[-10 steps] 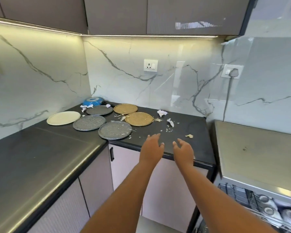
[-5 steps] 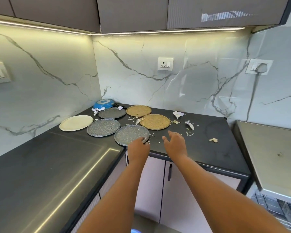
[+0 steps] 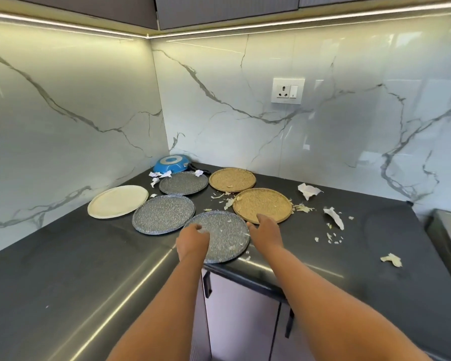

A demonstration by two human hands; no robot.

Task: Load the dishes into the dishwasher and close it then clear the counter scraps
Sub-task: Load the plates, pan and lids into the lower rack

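Several plates lie on the dark counter in the corner. The nearest is a grey speckled plate at the counter's front edge, with small food bits on it. My left hand is over its left rim and my right hand is at its right rim, fingers loosely bent; neither plainly grips it. My right fingertips reach the near tan woven plate. Behind are a second grey plate, a third grey plate, a cream plate, a far tan plate and an upturned blue pan.
Torn paper scraps and vegetable scraps are scattered over the right half of the counter and near the pan. A steel surface adjoins the counter at the right edge. A wall socket sits above. Cabinet doors are below.
The view has swung left and closer to the corner, and the dishwasher rack has left the frame. Both hands have moved forward from the counter's edge to the nearest grey plate.
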